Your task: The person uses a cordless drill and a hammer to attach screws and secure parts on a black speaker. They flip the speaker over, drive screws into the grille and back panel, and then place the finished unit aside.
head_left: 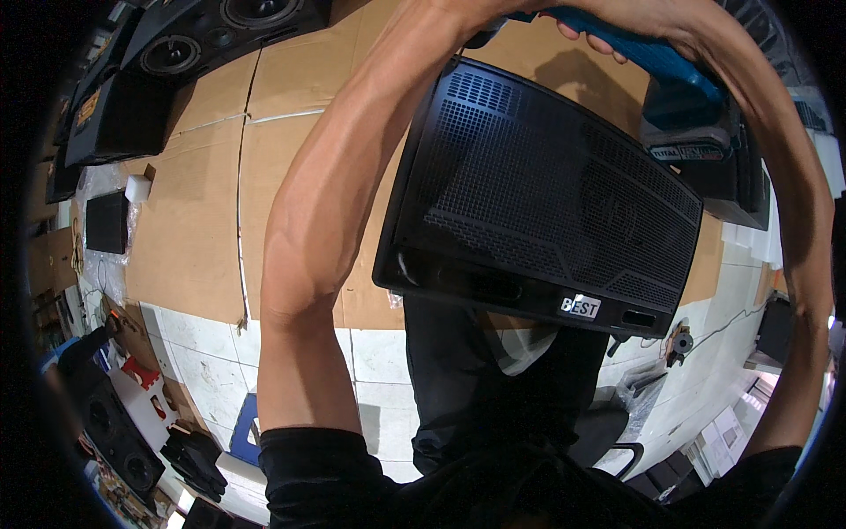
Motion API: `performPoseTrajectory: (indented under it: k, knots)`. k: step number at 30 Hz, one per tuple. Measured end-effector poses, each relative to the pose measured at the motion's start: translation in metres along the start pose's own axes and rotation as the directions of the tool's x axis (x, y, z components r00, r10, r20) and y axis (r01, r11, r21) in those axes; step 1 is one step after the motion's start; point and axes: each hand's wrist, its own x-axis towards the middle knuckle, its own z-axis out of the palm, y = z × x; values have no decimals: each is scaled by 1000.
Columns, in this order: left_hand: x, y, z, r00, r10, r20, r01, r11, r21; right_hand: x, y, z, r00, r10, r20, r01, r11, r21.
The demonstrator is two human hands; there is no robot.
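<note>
The right hand (617, 22) is wrapped around the blue handle of a cordless drill (679, 97) over the far edge of a black speaker (546, 194), whose long axis slants down-right, grille up, while the left hand's grip cannot be told.

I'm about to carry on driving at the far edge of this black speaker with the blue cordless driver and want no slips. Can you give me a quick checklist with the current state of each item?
1. Hold on the blue cordless driver: ok, the right hand is wrapped around its handle.
2. Left hand placement: cannot tell, it is cut off at the top edge of the picture.
3. Driver tip seated: cannot tell, the tip is out of view.
4. Black speaker cabinet steadied: ok, it leans tilted, grille up, against the person's legs.
5. Battery pack fitted: ok, it sits on the driver's base.
6. Cardboard-covered floor beside the cabinet: ok, it is bare.
</note>
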Motion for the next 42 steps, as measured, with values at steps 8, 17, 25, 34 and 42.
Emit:
performPoseTrajectory:
  k: [8,17,25,34,42]
  knots:
    - [-6,-1,-1,1000,-11,-5,11,1000,9,3,3,4,999,34,12,-35,998,44]
    - [-3,9,2,1000,6,-8,-5,995,104,-3,22,-2,974,-228,1,227,968,107]
    - [13,32,-22,872,-436,224,386,892,237,38,49,-19,955,-163,250,105,967,232]
    - [-88,122,-65,509,-859,51,787,489,377,-31,39,-91,975,-190,113,118,878,463]
    - [-152,226,40,255,-779,573,743,537,399,-269,65,-37,867,290,-405,-25,837,546]
